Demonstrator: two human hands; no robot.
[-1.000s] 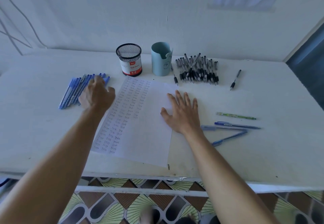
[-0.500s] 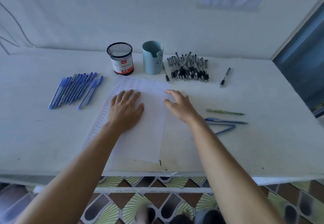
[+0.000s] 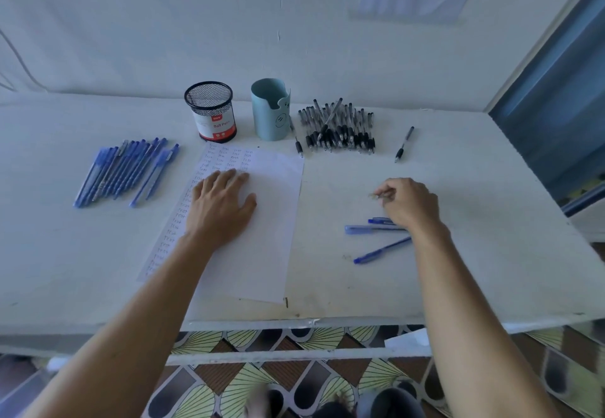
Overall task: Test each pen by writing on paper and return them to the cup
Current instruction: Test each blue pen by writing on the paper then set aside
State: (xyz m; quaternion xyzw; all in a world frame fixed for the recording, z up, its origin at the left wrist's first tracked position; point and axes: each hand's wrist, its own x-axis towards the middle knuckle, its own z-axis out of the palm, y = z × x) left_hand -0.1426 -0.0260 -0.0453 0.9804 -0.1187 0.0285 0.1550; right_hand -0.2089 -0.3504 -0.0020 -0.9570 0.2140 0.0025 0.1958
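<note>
Tabletop (image 3: 474, 254); blurred pen (image 3: 375, 195) mostly under right hand (image 3: 409, 203)

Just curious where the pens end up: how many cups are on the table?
2. A black mesh cup stands beyond the paper's top edge. A pale blue cup stands just right of it, beside the pile of black pens. No third seems hidden.

Dim, bluish daylight, soft shadows (wide-angle bending at edges), bottom edge blurred

Left hand (image 3: 222, 208) flat, fingers straight, centre left; right hand (image 3: 409, 203), centre right, curled fingers pinching a pen (image 3: 375, 195).
</note>
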